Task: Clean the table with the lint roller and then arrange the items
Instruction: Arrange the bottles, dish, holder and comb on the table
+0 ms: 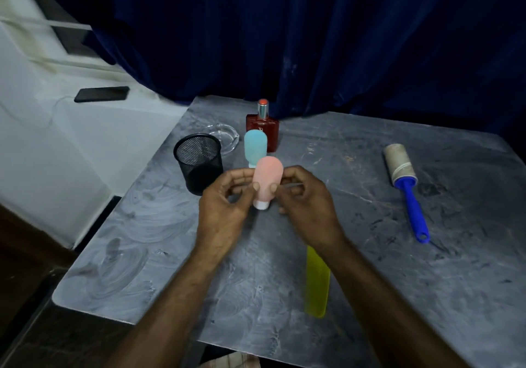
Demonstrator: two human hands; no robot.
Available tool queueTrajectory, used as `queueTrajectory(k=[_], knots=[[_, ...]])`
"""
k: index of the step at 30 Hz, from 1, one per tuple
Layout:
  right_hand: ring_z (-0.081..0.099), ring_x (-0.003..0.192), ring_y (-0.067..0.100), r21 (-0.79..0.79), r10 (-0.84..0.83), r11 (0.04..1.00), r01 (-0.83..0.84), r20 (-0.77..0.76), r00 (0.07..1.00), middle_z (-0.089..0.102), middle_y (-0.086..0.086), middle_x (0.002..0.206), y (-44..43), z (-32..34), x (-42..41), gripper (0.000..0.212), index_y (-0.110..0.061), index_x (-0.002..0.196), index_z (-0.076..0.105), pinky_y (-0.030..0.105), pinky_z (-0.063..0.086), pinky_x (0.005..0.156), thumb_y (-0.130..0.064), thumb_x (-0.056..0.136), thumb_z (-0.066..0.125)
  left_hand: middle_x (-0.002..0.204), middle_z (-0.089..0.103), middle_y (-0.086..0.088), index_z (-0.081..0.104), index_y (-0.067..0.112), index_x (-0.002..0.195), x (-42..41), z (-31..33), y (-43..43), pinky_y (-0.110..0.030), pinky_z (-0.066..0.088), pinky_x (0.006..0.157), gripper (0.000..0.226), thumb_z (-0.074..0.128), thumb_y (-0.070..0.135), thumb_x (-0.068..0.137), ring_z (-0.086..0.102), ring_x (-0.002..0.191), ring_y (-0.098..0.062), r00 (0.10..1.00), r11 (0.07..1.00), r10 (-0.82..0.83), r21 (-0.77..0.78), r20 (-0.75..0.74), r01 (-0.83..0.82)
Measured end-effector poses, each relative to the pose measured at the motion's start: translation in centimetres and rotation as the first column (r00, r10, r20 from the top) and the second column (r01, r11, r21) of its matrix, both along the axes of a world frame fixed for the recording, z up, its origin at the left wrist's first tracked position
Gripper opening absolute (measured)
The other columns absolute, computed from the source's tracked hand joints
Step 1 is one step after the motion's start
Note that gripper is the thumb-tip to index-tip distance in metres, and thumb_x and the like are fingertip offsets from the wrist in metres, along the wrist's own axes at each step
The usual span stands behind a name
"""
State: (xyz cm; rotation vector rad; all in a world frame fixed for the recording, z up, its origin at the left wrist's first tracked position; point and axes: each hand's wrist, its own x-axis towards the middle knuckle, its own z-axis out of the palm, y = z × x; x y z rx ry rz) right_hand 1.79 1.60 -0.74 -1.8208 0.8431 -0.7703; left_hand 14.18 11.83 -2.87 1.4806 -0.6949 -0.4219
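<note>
We hold the pink bottle (267, 184) upright on its white cap at mid-tabletop (370, 282), left hand (220, 208) and right hand (306, 201) with fingers clamped on its sides. The lint roller (404, 182) lies set aside at right, so arranging appears underway; next we likely seat the bottle beside the blue bottle (255, 146). We count two soft bottles, one perfume bottle (263, 128), one mesh cup (199, 162), one glass ashtray (225, 137), one yellow comb (317, 282).

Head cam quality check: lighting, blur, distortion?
Head view: dim, bluish light; table edges bow from wide-angle distortion; left margin streaked with motion blur; both hands and the pink bottle slightly soft; lint roller readable; no harsh glare.
</note>
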Motion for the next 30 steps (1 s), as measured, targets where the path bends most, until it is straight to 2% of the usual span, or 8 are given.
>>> queueTrajectory(k=[4, 6, 9, 11, 13, 20, 26, 30], knots=[[0.07, 0.094, 0.002, -0.216, 0.052, 0.975, -0.055, -0.021, 0.998, 0.074, -0.01, 0.108, -0.1, 0.5, 2.3, 0.022, -0.021, 0.117, 0.065, 0.034, 0.061, 0.082, -0.026, 0.096, 0.068, 0.121, 0.078, 0.007, 0.071, 0.014, 0.13, 0.0, 0.2, -0.6, -0.017, 0.059, 0.095, 0.036, 0.075, 0.003, 0.096, 0.074, 0.112, -0.002, 0.991, 0.994, 0.109, 0.002, 0.071, -0.11], [0.07, 0.095, 0.004, -0.255, 0.046, 0.965, -0.055, -0.042, 0.998, 0.074, -0.008, 0.11, -0.2, 0.5, 3.3, 0.022, -0.021, 0.119, 0.064, 0.035, 0.061, 0.083, -0.027, 0.098, 0.065, 0.132, 0.074, 0.007, 0.064, 0.014, 0.141, 0.0, 0.2, -0.8, -0.01, 0.054, 0.096, 0.051, 0.073, -0.002, 0.094, 0.07, 0.121, 0.0, 0.993, 0.996, 0.082, 0.026, 0.08, -0.085], [0.07, 0.094, 0.009, -0.287, 0.026, 0.957, -0.047, -0.076, 0.997, 0.074, -0.004, 0.11, -0.5, 0.5, 4.4, 0.022, -0.021, 0.119, 0.063, 0.04, 0.06, 0.082, -0.029, 0.099, 0.063, 0.143, 0.067, 0.001, 0.05, 0.013, 0.155, -0.1, 0.1, -1.2, -0.023, 0.055, 0.108, 0.069, 0.067, -0.012, 0.093, 0.066, 0.13, -0.003, 0.998, 1.0, 0.007, 0.029, 0.061, -0.009], [0.07, 0.096, 0.011, -0.301, 0.022, 0.952, -0.052, -0.102, 0.995, 0.074, -0.003, 0.111, -0.5, 0.3, 4.8, 0.022, -0.021, 0.12, 0.062, 0.042, 0.06, 0.083, -0.03, 0.1, 0.061, 0.147, 0.064, 0.001, 0.045, 0.014, 0.159, -0.1, 0.0, -1.3, -0.038, 0.054, 0.115, 0.074, 0.068, -0.01, 0.093, 0.064, 0.134, -0.008, 0.997, 0.998, -0.022, 0.055, 0.069, 0.018], [0.07, 0.098, 0.012, -0.307, 0.014, 0.95, -0.055, -0.134, 0.991, 0.073, -0.002, 0.112, -0.3, 0.1, 5.0, 0.023, -0.02, 0.121, 0.061, 0.043, 0.059, 0.084, -0.03, 0.1, 0.06, 0.149, 0.062, 0.001, 0.043, 0.018, 0.16, 0.1, -0.2, -1.3, -0.044, 0.052, 0.117, 0.076, 0.072, -0.003, 0.093, 0.062, 0.136, -0.01, 0.995, 0.996, -0.033, 0.09, 0.09, 0.025], [0.069, 0.105, 0.015, -0.336, 0.01, 0.939, -0.073, -0.186, 0.982, 0.071, 0.001, 0.12, 0.0, -0.2, 4.8, 0.031, -0.018, 0.13, 0.057, 0.041, 0.059, 0.087, -0.033, 0.102, 0.057, 0.158, 0.054, 0.002, 0.04, 0.025, 0.163, 0.2, -0.3, -0.3, -0.045, 0.049, 0.12, 0.078, 0.076, 0.009, 0.095, 0.056, 0.143, -0.011, 0.992, 0.985, -0.066, 0.168, 0.11, 0.047], [0.069, 0.106, 0.018, -0.333, 0.004, 0.94, -0.069, -0.19, 0.982, 0.07, 0.003, 0.121, 0.4, -0.3, 4.7, 0.033, -0.018, 0.132, 0.058, 0.043, 0.058, 0.089, -0.031, 0.101, 0.059, 0.156, 0.056, 0.004, 0.042, 0.022, 0.161, 0.0, 0.1, 0.3, -0.036, 0.05, 0.119, 0.077, 0.077, 0.009, 0.094, 0.058, 0.138, -0.005, 0.988, 0.982, -0.047, 0.19, 0.146, 0.018], [0.069, 0.106, 0.018, -0.317, 0.002, 0.946, -0.067, -0.201, 0.98, 0.07, 0.003, 0.121, 0.4, -0.3, 4.7, 0.032, -0.017, 0.129, 0.059, 0.044, 0.058, 0.089, -0.032, 0.1, 0.06, 0.158, 0.054, 0.002, 0.041, 0.022, 0.162, 0.0, 0.0, 0.3, -0.042, 0.048, 0.121, 0.078, 0.076, 0.008, 0.094, 0.056, 0.142, -0.011, 0.988, 0.977, -0.046, 0.212, 0.149, 0.014]])
